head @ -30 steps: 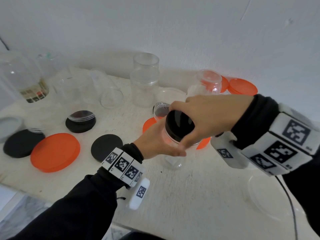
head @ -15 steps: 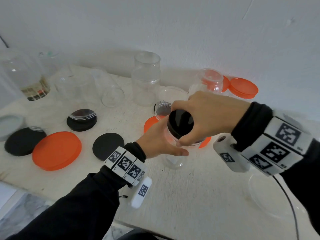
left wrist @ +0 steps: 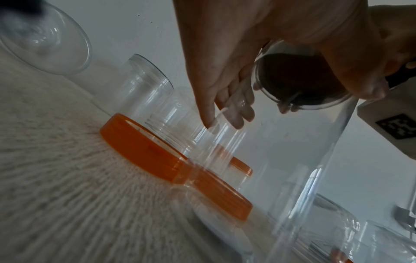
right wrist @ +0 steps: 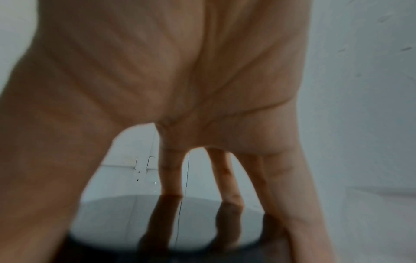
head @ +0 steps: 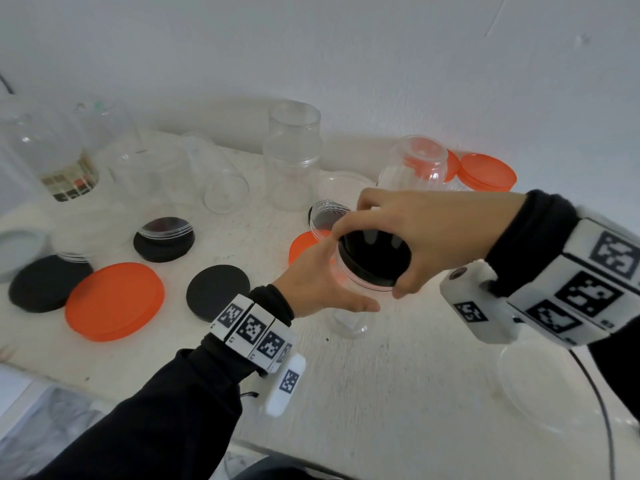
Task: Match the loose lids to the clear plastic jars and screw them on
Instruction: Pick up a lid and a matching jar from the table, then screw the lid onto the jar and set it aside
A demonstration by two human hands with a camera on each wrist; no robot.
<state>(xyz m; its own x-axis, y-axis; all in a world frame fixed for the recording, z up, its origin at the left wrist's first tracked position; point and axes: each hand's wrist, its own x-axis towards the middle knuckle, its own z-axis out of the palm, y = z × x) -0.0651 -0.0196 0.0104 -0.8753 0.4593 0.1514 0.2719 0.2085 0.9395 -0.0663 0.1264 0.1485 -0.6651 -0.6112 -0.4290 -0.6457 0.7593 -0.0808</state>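
A tall clear plastic jar point(head: 348, 320) stands at the table's middle with a glossy black lid point(head: 375, 258) on its mouth. My left hand point(head: 322, 282) wraps round the jar's upper wall; in the left wrist view its fingers point(left wrist: 227, 106) curl against the clear jar point(left wrist: 299, 160). My right hand point(head: 412, 233) comes from above, fingertips and thumb spread round the lid's rim. In the right wrist view the fingers point(right wrist: 171, 170) touch the shiny lid top point(right wrist: 157, 218).
Loose lids lie at left: a large orange lid point(head: 114, 301), black lids point(head: 218, 292) point(head: 48, 287) point(head: 162, 242). Several open clear jars point(head: 292, 154) stand at the back. Orange lids point(head: 488, 173) lie at the back right, one orange lid point(left wrist: 144, 147) behind the held jar. A clear lid point(head: 554, 382) lies near right.
My right hand has turned on the black lid, so the fingers sit further round its rim. The left hand keeps its hold on the jar, which stays in place.
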